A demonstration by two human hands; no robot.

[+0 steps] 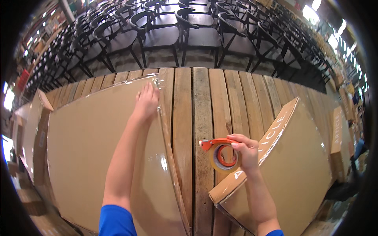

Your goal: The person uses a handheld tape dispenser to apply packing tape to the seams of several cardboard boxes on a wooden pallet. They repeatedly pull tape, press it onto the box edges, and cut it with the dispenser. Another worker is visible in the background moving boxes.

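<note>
My left hand [147, 103] lies with its fingers stretched out on the far right corner of a large flat brown carton [98, 129]. Shiny clear tape runs along that carton's far and right edges. In my right hand [246, 151] is an orange tape dispenser [214, 142], gripped above the planks between the two cartons. It carries a roll of clear yellowish tape [218, 163], and its cutter end points left. Below and beside my right hand rests a second flat carton [291, 169], with white lettering along its side.
Both cartons lie on a wooden plank table [202, 98]. Beyond its far edge stand rows of black chairs [161, 37]. More cartons stand upright at the left [41, 137] and at the right [337, 141].
</note>
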